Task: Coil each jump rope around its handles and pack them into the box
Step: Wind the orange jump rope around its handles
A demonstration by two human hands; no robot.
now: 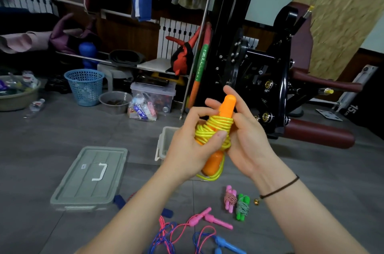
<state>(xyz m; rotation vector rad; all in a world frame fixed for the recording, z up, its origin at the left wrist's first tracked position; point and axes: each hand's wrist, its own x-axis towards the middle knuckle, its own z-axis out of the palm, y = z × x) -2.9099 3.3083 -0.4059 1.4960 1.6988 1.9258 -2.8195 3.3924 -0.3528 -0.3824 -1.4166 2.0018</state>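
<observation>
The jump rope (216,129), its yellow cord wound round two orange handles, is held in the air in mid-picture, above the floor and in front of the box (164,143), whose open corner peeks out at 9 o'clock of the bundle. The likeliest trouble is the coil springing apart. The cord looks glossy and stiff, a slack loop hangs loose at 6 o'clock under the lower handle, and nothing visibly locks the end. If the thumb lifts before that tail is tucked, the turns could slide up the smooth handle tip at 12 o'clock and unwind on the way to the box. The left grip (187,150) is closed on the bundle, fingers curled over its far side and the thumb pressed flat on the turns. The right grip (247,139) cradles it from 3 o'clock, palm against the coil and fingers nearly straight behind the upper handle. Two coiled ropes, pink (230,199) and green (242,207), lie on the floor at 5 o'clock, with the lid (89,177) at 8 o'clock.
</observation>
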